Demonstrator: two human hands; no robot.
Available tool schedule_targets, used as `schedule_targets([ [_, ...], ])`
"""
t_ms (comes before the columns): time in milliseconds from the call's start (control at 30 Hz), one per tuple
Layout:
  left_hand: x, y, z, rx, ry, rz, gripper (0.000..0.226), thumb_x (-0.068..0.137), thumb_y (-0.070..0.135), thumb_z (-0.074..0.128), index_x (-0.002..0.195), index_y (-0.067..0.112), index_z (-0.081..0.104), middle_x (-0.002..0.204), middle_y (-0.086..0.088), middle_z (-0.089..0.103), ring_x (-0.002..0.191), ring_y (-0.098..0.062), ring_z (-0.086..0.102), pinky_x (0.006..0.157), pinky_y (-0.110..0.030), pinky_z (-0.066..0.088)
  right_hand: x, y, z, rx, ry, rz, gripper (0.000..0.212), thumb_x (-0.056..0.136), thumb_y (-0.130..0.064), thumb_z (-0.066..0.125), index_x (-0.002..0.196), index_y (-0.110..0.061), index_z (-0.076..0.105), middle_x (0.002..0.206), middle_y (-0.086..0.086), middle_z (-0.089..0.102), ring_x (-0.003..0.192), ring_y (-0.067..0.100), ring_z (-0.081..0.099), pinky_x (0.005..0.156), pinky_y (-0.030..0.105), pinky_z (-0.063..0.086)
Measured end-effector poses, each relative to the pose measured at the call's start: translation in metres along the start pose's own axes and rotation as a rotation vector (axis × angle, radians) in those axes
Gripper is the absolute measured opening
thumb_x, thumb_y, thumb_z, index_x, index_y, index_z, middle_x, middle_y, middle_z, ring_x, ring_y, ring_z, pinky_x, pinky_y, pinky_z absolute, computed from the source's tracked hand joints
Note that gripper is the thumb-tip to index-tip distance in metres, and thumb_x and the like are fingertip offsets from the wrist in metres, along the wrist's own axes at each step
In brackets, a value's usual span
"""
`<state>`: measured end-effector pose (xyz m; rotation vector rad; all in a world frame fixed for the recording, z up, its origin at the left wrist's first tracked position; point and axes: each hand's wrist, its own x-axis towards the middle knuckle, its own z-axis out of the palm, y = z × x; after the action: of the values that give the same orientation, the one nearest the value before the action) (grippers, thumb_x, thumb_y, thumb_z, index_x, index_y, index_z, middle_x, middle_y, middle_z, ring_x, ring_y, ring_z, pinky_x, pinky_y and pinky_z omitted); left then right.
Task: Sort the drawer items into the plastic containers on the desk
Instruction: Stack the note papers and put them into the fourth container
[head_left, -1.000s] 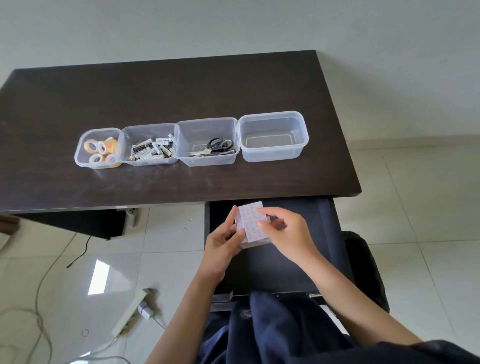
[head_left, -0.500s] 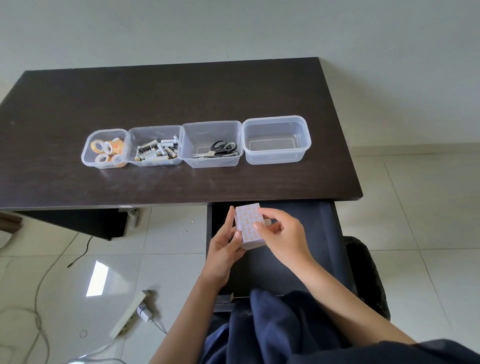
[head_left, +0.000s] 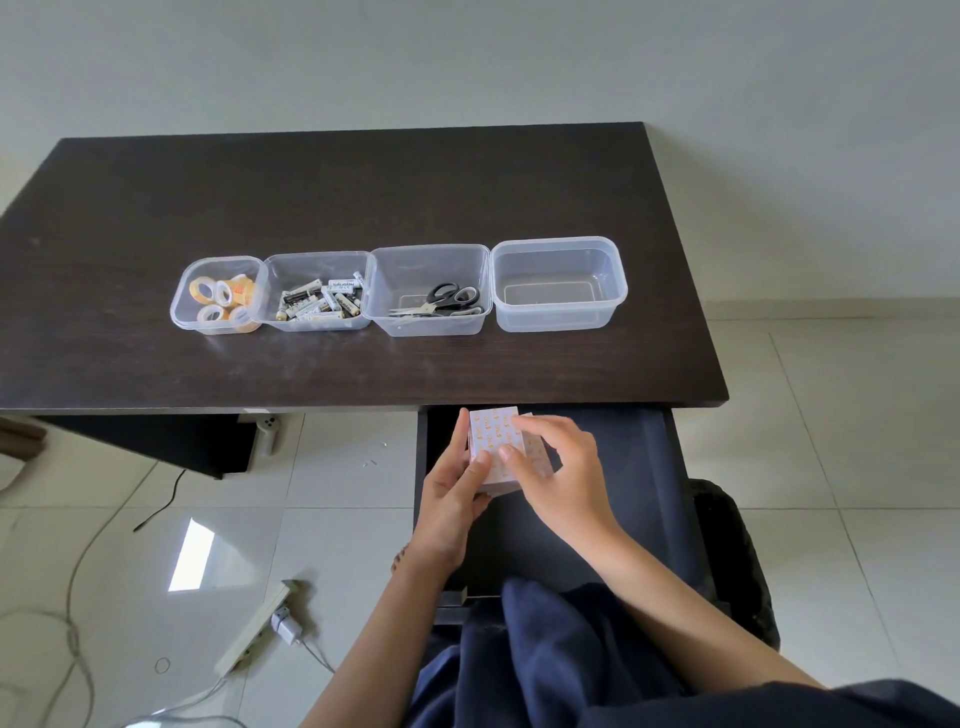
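Your left hand (head_left: 449, 512) and right hand (head_left: 558, 475) both closed around the patterned card pack (head_left: 493, 441) above the open drawer (head_left: 639, 467), its long axis running 12 to 6. At 12 lay the desk (head_left: 363, 197); the empty container (head_left: 558, 283) stood at 1 o'clock, beside the scissors container (head_left: 431, 291). Since a moment earlier, your right fingers had slid further over the pack's face.

Hands: left hand (head_left: 453, 499) and right hand (head_left: 558, 470) grip a patterned card pack (head_left: 493, 441) over the open drawer (head_left: 623, 467).
Desk (head_left: 363, 197): four containers in a row; far-right container (head_left: 558, 283) empty.
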<state>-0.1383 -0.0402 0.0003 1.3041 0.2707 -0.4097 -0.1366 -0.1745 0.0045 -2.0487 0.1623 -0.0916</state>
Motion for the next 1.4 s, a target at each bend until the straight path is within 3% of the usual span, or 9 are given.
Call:
schedule_targets([
  [100,0.000,0.001,0.000,-0.013,0.016,-0.017,0.052,0.097,0.019,0.046,0.144,0.037,0.032,0.110,0.013,0.070,0.108,-0.015,0.061,0.100,-0.042,0.045,-0.001,0.002,-0.001,0.081,-0.017,0.059,0.050,0.081,-0.048,0.063,0.129,-0.036,0.053,0.125,-0.013,0.048,0.119,-0.006,0.041,0.099,0.008,0.029],
  [300,0.002,0.000,0.003,-0.012,-0.010,-0.039,0.050,0.101,0.015,0.038,0.145,0.037,0.028,0.123,0.010,0.064,0.113,-0.014,0.060,0.102,-0.042,0.046,0.000,0.005,0.001,0.299,-0.210,0.250,0.065,0.092,-0.034,0.057,0.148,-0.033,0.024,0.136,-0.011,0.030,0.109,-0.022,0.041,0.083,0.000,0.039],
  [433,0.004,0.000,0.006,-0.006,-0.023,-0.049,0.050,0.103,0.018,0.033,0.146,0.040,0.023,0.127,0.014,0.061,0.117,-0.012,0.059,0.098,-0.036,0.048,-0.001,0.006,0.002,0.298,-0.211,0.246,0.068,0.092,-0.034,0.058,0.149,-0.029,0.022,0.141,-0.010,0.026,0.124,-0.004,0.039,0.105,0.020,0.036],
  [667,0.006,-0.005,0.010,0.030,-0.048,-0.025,0.050,0.104,0.020,0.029,0.150,0.034,0.016,0.140,0.005,0.052,0.126,-0.015,0.053,0.108,-0.044,0.040,0.003,0.010,-0.001,0.260,-0.214,0.271,0.069,0.093,-0.035,0.055,0.150,-0.023,0.017,0.141,-0.010,0.023,0.116,-0.011,0.038,0.085,-0.003,0.032],
  [800,0.009,-0.011,0.011,0.058,-0.044,-0.048,0.058,0.100,0.031,0.034,0.151,0.036,0.006,0.148,0.008,0.042,0.132,-0.011,0.046,0.115,-0.045,0.031,0.001,0.010,-0.002,0.258,-0.197,0.282,0.071,0.094,-0.036,0.053,0.150,-0.017,0.015,0.147,-0.005,0.022,0.130,0.000,0.029,0.105,0.016,0.026],
  [967,0.010,-0.014,0.014,0.153,-0.028,-0.033,0.070,0.088,0.046,0.037,0.149,0.040,0.003,0.154,0.014,0.029,0.140,-0.008,0.031,0.119,-0.042,0.021,0.001,0.011,-0.004,0.285,-0.208,0.288,0.072,0.094,-0.039,0.050,0.151,-0.017,0.012,0.152,-0.005,0.025,0.135,0.004,0.031,0.110,0.023,0.027],
  [1167,0.012,-0.017,0.015,0.167,-0.012,-0.003,0.069,0.087,0.051,0.040,0.148,0.044,0.009,0.153,0.014,0.031,0.142,-0.010,0.029,0.119,-0.046,0.020,-0.002,0.012,-0.007,0.297,-0.188,0.277,0.099,0.074,-0.073,0.048,0.151,-0.022,0.012,0.154,-0.006,0.031,0.138,0.004,0.032,0.116,0.036,0.030],
  [1300,0.013,-0.015,0.016,0.151,-0.028,0.016,0.069,0.087,0.051,0.042,0.149,0.040,0.014,0.153,0.010,0.033,0.142,-0.014,0.029,0.118,-0.050,0.019,-0.004,0.013,-0.011,0.299,-0.149,0.266,0.086,0.082,-0.065,0.052,0.149,-0.023,0.021,0.148,-0.007,0.040,0.126,-0.005,0.042,0.106,0.022,0.037],
  [1400,0.013,-0.015,0.018,0.130,-0.048,0.010,0.067,0.088,0.050,0.042,0.149,0.038,0.017,0.152,0.006,0.036,0.140,-0.018,0.034,0.117,-0.053,0.022,-0.004,0.013,-0.009,0.285,-0.107,0.229,0.093,0.074,-0.072,0.050,0.147,-0.020,0.027,0.144,-0.006,0.045,0.128,0.001,0.044,0.108,0.027,0.039],
])
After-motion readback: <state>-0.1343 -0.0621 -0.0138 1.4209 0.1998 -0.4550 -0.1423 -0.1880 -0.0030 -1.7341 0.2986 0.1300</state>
